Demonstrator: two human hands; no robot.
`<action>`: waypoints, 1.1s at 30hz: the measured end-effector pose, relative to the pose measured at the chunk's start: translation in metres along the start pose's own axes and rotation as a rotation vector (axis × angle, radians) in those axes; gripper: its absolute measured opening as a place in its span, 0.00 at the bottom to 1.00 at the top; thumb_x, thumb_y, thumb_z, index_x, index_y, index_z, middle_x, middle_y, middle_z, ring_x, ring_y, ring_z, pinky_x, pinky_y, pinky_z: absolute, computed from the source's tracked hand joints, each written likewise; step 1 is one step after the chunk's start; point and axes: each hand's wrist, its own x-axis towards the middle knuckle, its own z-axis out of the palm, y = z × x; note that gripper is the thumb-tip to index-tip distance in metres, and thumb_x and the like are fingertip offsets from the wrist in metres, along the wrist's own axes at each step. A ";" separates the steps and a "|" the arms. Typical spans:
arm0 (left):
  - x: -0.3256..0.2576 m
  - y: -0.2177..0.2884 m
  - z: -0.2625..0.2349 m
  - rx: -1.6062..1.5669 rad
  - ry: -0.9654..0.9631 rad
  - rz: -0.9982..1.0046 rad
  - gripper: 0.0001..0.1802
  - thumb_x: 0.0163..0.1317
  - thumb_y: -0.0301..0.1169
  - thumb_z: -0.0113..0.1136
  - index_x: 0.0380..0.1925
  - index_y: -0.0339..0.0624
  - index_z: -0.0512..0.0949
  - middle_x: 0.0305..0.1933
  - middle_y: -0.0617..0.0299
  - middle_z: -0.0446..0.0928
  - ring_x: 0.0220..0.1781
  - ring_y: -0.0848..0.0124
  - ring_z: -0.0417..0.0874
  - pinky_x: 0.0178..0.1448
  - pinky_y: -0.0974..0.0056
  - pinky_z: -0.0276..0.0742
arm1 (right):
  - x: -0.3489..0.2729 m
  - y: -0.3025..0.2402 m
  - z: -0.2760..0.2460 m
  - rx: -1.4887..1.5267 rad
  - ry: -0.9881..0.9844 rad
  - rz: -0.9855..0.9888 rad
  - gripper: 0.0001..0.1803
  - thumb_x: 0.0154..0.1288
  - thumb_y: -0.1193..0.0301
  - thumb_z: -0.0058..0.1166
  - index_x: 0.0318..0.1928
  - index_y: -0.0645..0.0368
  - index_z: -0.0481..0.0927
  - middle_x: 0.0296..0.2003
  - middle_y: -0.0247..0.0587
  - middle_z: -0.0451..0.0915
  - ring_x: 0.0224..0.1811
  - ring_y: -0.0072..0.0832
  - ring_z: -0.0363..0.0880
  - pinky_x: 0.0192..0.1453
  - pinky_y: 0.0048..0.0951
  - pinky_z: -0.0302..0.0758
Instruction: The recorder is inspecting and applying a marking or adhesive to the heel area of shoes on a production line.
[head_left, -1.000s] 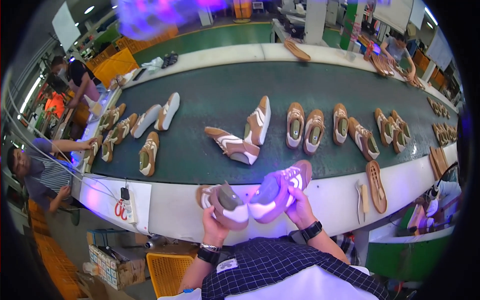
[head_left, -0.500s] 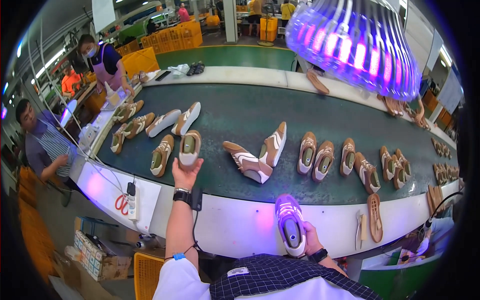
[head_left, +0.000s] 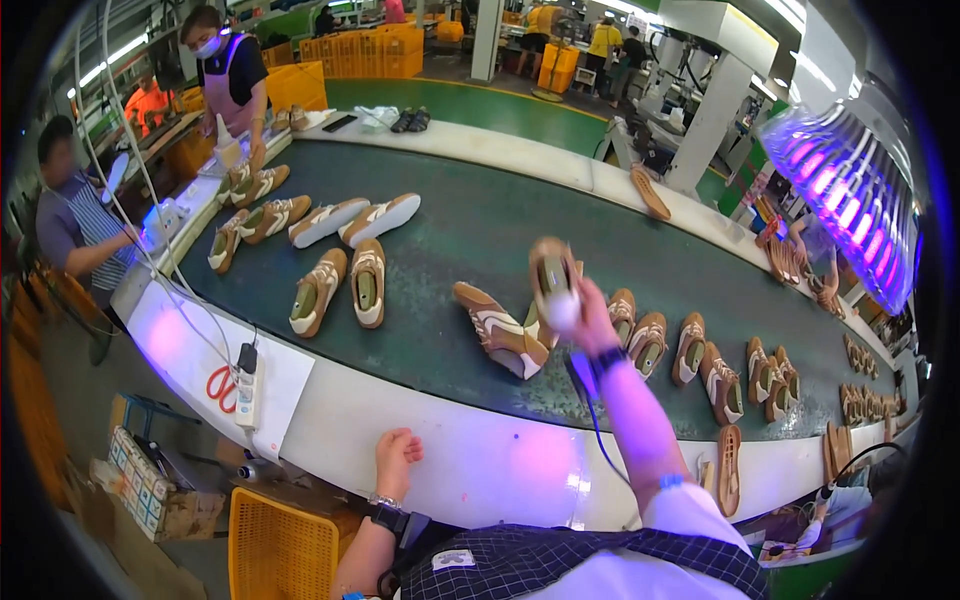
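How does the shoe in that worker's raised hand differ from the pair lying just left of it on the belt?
The held shoe is up in the air, gripped by the right hand; the two crossed shoes lie on the green belt. The held shoe shows its opening toward the camera, while the crossed shoes are tipped onto their sides. The held shoe is motion-blurred; the crossed shoes are sharp. All are tan and white sneakers.

A shoe factory's assembly line.

A long dark green conveyor belt (head_left: 450, 240) with a white rim carries rows of tan-and-white sneakers (head_left: 368, 281), beyond the fingers (head_left: 405, 447) of the person's left hand resting on that rim. Other workers (head_left: 75, 225) stand along the belt's far-left side, stacked yellow crates (head_left: 370, 50) line the green floor behind, and a purple-glowing lamp (head_left: 850, 200) hangs above the belt.
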 end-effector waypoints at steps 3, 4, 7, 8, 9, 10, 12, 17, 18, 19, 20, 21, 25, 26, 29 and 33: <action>-0.010 0.004 -0.013 0.241 0.078 0.301 0.14 0.60 0.28 0.57 0.45 0.35 0.74 0.40 0.54 0.79 0.41 0.63 0.79 0.48 0.60 0.78 | 0.075 0.014 0.010 -0.448 0.486 -0.105 0.25 0.65 0.54 0.53 0.49 0.65 0.76 0.48 0.53 0.80 0.49 0.39 0.80 0.47 0.44 0.80; -0.010 0.006 -0.020 0.356 0.133 0.380 0.16 0.59 0.26 0.57 0.47 0.34 0.73 0.43 0.53 0.78 0.44 0.61 0.79 0.51 0.58 0.77 | 0.082 0.027 0.006 -0.802 0.445 -0.146 0.26 0.62 0.56 0.56 0.49 0.67 0.74 0.50 0.57 0.78 0.50 0.41 0.79 0.47 0.44 0.79; -0.011 0.009 -0.044 0.862 0.278 0.840 0.18 0.53 0.24 0.59 0.46 0.34 0.74 0.52 0.47 0.74 0.56 0.53 0.72 0.63 0.52 0.68 | 0.061 0.096 -0.018 -1.688 0.319 -0.600 0.32 0.54 0.60 0.66 0.53 0.67 0.70 0.45 0.56 0.75 0.49 0.48 0.76 0.52 0.43 0.75; -0.011 0.008 -0.049 0.815 0.293 0.762 0.18 0.51 0.25 0.59 0.45 0.35 0.75 0.58 0.43 0.68 0.63 0.47 0.64 0.68 0.48 0.60 | 0.048 0.115 -0.026 -1.800 0.229 -0.573 0.40 0.49 0.59 0.69 0.57 0.68 0.66 0.48 0.59 0.73 0.52 0.51 0.74 0.56 0.45 0.73; -0.010 0.008 -0.053 0.834 0.297 0.772 0.18 0.50 0.26 0.59 0.44 0.35 0.75 0.59 0.43 0.68 0.63 0.46 0.64 0.68 0.48 0.59 | 0.036 0.128 -0.033 -1.912 0.165 -0.515 0.48 0.43 0.58 0.72 0.61 0.68 0.63 0.52 0.62 0.71 0.55 0.53 0.72 0.59 0.46 0.71; -0.008 0.008 -0.055 0.860 0.298 0.781 0.18 0.50 0.26 0.59 0.44 0.35 0.75 0.60 0.43 0.67 0.63 0.46 0.64 0.68 0.48 0.59 | 0.028 0.135 -0.039 -1.978 0.134 -0.491 0.51 0.41 0.58 0.73 0.62 0.69 0.61 0.54 0.62 0.70 0.56 0.53 0.71 0.59 0.47 0.70; -0.002 0.009 -0.055 0.961 0.274 0.797 0.19 0.49 0.28 0.59 0.43 0.35 0.76 0.61 0.44 0.67 0.63 0.45 0.64 0.68 0.46 0.58 | 0.017 0.142 -0.044 -2.145 0.107 -0.355 0.57 0.37 0.57 0.74 0.65 0.69 0.57 0.58 0.62 0.67 0.59 0.54 0.69 0.60 0.49 0.70; 0.005 0.014 -0.043 1.154 0.215 0.804 0.21 0.45 0.30 0.61 0.42 0.35 0.77 0.62 0.45 0.66 0.63 0.45 0.62 0.69 0.43 0.55 | 0.020 0.134 -0.038 -2.234 0.031 -0.303 0.60 0.34 0.60 0.74 0.66 0.69 0.54 0.58 0.57 0.66 0.58 0.52 0.69 0.58 0.49 0.70; 0.004 0.015 -0.042 1.159 0.204 0.789 0.21 0.45 0.30 0.61 0.42 0.35 0.77 0.62 0.45 0.66 0.64 0.45 0.62 0.69 0.43 0.55 | 0.020 0.134 -0.037 -2.274 0.008 -0.237 0.61 0.33 0.60 0.74 0.67 0.70 0.53 0.58 0.57 0.66 0.57 0.52 0.70 0.57 0.50 0.70; 0.002 0.015 -0.042 1.163 0.193 0.777 0.21 0.45 0.30 0.61 0.42 0.36 0.77 0.61 0.45 0.66 0.64 0.45 0.61 0.69 0.43 0.54 | 0.018 0.135 -0.036 -2.267 0.008 -0.269 0.62 0.33 0.59 0.74 0.67 0.70 0.53 0.58 0.57 0.66 0.56 0.52 0.70 0.57 0.50 0.71; 0.004 0.017 -0.042 1.160 0.189 0.783 0.21 0.45 0.30 0.61 0.42 0.36 0.77 0.61 0.45 0.66 0.64 0.45 0.61 0.69 0.43 0.54 | 0.022 0.134 -0.035 -2.265 0.006 -0.265 0.63 0.33 0.59 0.74 0.67 0.70 0.52 0.57 0.57 0.66 0.55 0.52 0.71 0.56 0.50 0.71; 0.002 0.017 -0.043 1.173 0.184 0.774 0.21 0.45 0.30 0.61 0.42 0.36 0.76 0.62 0.46 0.66 0.64 0.45 0.61 0.69 0.44 0.54 | 0.022 0.134 -0.034 -2.263 0.009 -0.280 0.64 0.32 0.59 0.75 0.68 0.70 0.51 0.57 0.57 0.66 0.54 0.53 0.72 0.56 0.50 0.72; 0.004 0.016 -0.043 1.182 0.147 0.774 0.20 0.46 0.29 0.61 0.42 0.37 0.76 0.62 0.46 0.67 0.65 0.47 0.62 0.69 0.46 0.55 | 0.028 0.127 -0.024 -2.074 0.067 -0.112 0.61 0.32 0.56 0.74 0.65 0.69 0.55 0.56 0.62 0.67 0.55 0.57 0.71 0.57 0.50 0.72; 0.003 0.015 -0.044 1.180 0.138 0.759 0.20 0.46 0.29 0.61 0.42 0.37 0.76 0.61 0.46 0.67 0.65 0.47 0.62 0.69 0.46 0.55 | 0.029 0.127 -0.017 -1.958 0.134 -0.047 0.57 0.31 0.53 0.74 0.61 0.69 0.60 0.53 0.61 0.71 0.55 0.53 0.73 0.56 0.46 0.74; 0.004 0.013 -0.046 1.132 0.114 0.758 0.18 0.45 0.29 0.61 0.40 0.37 0.76 0.62 0.48 0.67 0.65 0.46 0.60 0.69 0.44 0.54 | 0.019 0.115 0.004 -0.846 0.044 0.484 0.38 0.55 0.57 0.66 0.60 0.65 0.67 0.53 0.50 0.77 0.55 0.35 0.77 0.60 0.39 0.74; 0.002 0.010 -0.048 1.043 0.083 0.751 0.23 0.51 0.32 0.59 0.48 0.35 0.74 0.63 0.45 0.66 0.66 0.47 0.61 0.70 0.45 0.55 | -0.061 0.122 0.033 0.067 -0.152 0.538 0.28 0.69 0.61 0.54 0.66 0.54 0.64 0.58 0.42 0.74 0.60 0.32 0.74 0.66 0.42 0.70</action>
